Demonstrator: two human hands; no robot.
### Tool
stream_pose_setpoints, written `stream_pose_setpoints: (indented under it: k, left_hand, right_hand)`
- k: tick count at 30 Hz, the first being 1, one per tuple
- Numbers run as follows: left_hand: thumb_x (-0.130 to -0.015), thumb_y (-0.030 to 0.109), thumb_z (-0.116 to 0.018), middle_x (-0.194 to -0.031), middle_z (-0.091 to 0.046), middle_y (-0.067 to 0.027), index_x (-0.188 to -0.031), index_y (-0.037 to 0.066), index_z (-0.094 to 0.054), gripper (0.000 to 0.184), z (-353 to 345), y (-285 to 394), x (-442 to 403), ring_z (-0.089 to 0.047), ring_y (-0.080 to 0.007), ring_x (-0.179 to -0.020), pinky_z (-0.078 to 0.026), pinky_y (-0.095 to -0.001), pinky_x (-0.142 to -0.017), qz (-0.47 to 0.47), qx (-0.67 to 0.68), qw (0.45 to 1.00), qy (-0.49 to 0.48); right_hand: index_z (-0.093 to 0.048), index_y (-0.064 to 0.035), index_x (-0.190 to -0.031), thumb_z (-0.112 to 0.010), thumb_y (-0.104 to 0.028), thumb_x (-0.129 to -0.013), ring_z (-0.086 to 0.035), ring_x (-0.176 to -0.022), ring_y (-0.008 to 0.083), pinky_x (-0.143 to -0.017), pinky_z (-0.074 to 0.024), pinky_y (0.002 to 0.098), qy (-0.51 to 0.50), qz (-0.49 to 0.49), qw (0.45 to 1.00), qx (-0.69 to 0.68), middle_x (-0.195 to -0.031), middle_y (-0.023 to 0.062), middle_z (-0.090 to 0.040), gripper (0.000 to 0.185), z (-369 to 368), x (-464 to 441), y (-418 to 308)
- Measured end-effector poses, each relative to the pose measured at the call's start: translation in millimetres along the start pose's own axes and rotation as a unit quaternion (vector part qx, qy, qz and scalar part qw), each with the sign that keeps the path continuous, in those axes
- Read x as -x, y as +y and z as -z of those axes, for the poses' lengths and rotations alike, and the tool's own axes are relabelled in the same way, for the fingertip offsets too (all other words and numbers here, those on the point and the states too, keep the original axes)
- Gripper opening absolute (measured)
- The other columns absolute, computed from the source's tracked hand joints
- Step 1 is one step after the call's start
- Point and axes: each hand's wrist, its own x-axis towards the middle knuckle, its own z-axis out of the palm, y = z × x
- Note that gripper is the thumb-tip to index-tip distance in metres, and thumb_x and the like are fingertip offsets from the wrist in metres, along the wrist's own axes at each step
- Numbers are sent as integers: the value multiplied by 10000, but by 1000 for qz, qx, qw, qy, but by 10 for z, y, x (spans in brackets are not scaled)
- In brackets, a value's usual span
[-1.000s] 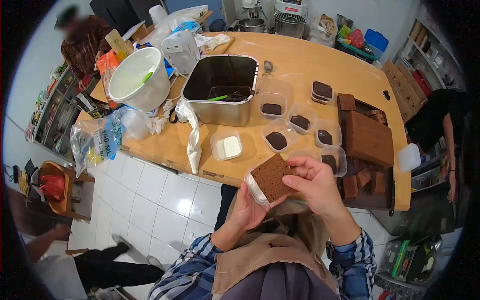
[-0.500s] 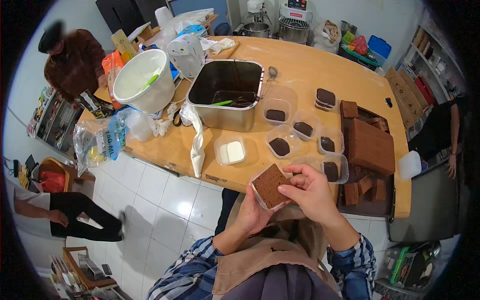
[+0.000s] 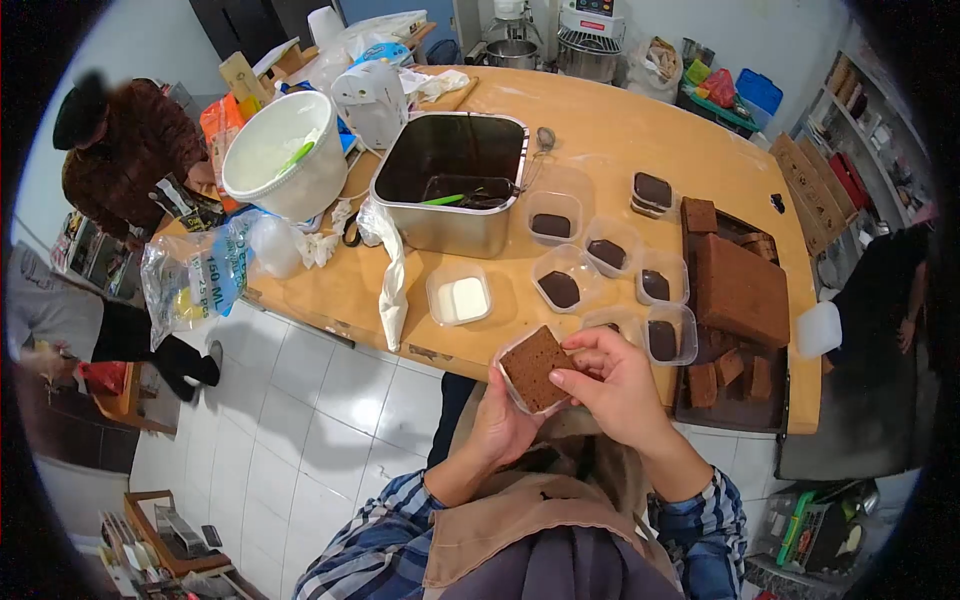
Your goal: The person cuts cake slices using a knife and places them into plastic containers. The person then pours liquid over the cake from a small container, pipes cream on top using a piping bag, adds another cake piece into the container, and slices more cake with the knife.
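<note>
My left hand [image 3: 502, 428] is wrapped round a clear plastic container [image 3: 512, 388], held in front of me at the table's near edge. A square slice of chocolate cake [image 3: 546, 369] lies over the container's opening, a little tilted. My right hand [image 3: 617, 388] pinches that slice at its right edge, thumb on top. What is inside the container under the cake is hidden. Just beyond my hands stand several clear tubs with dark chocolate pieces, such as this tub [image 3: 560, 289]. A tub with white cream [image 3: 466, 297] stands to the left.
On the right, a dark tray [image 3: 738, 408] bears a large chocolate cake block [image 3: 742, 292] and cut pieces. A deep metal pan [image 3: 450, 230], a piping bag [image 3: 393, 300] and a white bowl [image 3: 250, 160] stand left. One person [image 3: 130, 150] is at the far left; others are at both sides.
The cake slice has shifted slightly left and lies flatter over the container, with my right hand still on it. The person in grey at left has moved further back.
</note>
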Motion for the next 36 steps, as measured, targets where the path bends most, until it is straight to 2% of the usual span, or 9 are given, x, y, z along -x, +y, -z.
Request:
stream_pose_setpoints:
  k: [2, 5, 8, 14, 17, 21, 27, 30, 36]
  left_hand:
    - [-832, 656, -338, -1329, -386, -64, -1359, 153, -258, 733, 5, 1, -1, -408, -224, -1205, -369, -439, -962, 3, -3, 1000, 4]
    - [-823, 666, -346, -1340, -374, -61, -1362, 166, -255, 741, 46, -17, -6, -386, -224, -1225, -342, -446, -985, 7, -7, 1000, 1]
    - [-821, 668, -349, -1347, -367, -59, -1367, 174, -250, 744, 25, -6, 1, -372, -222, -1237, -316, -448, -1004, 5, -8, 1000, -2]
    - [-775, 741, -305, -1319, -406, -72, -1346, 152, -304, 821, -5, -16, -3, -394, -243, -1222, -332, -457, -991, 9, -39, 999, 25]
    - [-772, 742, -309, -1324, -402, -76, -1346, 147, -305, 827, 0, -10, 0, -406, -249, -1214, -341, -455, -986, 14, -41, 999, 31]
    - [-763, 756, -299, -1329, -399, -76, -1346, 143, -305, 846, 7, -4, -2, -416, -256, -1209, -339, -449, -996, 9, -47, 998, 35]
    - [-796, 314, -659, -1337, -365, -75, -1354, 155, -207, 736, 44, 45, 32, -386, -242, -1231, -355, -443, -995, -20, 10, 999, -48]
    - [-730, 81, -684, -1326, -353, -88, -1339, 163, -194, 786, -24, 88, 55, -388, -265, -1226, -378, -453, -979, -5, 38, 999, -23]
    - [-713, 24, -656, -1289, -370, -92, -1328, 144, -204, 773, -42, 85, 70, -391, -256, -1219, -365, -436, -995, 7, 4, 1000, -22]
  right_hand:
    - [-492, -7, -1040, -650, -9, -773, -554, -663, 61, -557, -443, 207, 5, -7, 1000, 9, -793, 60, -635, 309, -17, 1, -14]
    - [-538, 26, -1000, -661, -53, -766, -618, -737, 130, -590, -480, 236, 30, 3, 997, 67, -784, 117, -644, 275, -40, 29, -60]
    - [-564, 22, -985, -670, -83, -759, -625, -759, 184, -615, -489, 267, 76, 104, 978, 166, -791, 135, -622, 272, -59, 31, 59]
    - [-594, 12, -989, -685, -156, -734, -527, -770, 270, -682, -441, 363, 79, 152, 944, 281, -871, 150, -584, 318, -70, 86, -5]
    - [-601, 8, -1012, -684, -178, -723, -473, -850, 292, -750, -396, 379, 80, 231, 904, 351, -941, 155, -555, 354, -37, 98, 11]
    - [-603, -3, -1046, -684, -185, -716, -425, -939, 309, -835, -349, 379, 62, 229, 894, 379, -1043, 155, -501, 385, 12, 133, 18]
    - [-604, -18, -1068, -684, -164, -723, -429, -1008, 305, -885, -342, 363, 44, 212, 920, 326, -1100, 155, -481, 383, 85, 179, 45]
    - [-608, -10, -1051, -677, -106, -727, -477, -1009, 281, -862, -388, 343, 45, 215, 938, 268, -1079, 146, -506, 345, 156, 205, 79]
    - [-635, 21, -941, -654, -2, -724, -545, -890, 204, -767, -437, 289, 32, 199, 958, 202, -965, 113, -562, 219, 216, 225, 80]
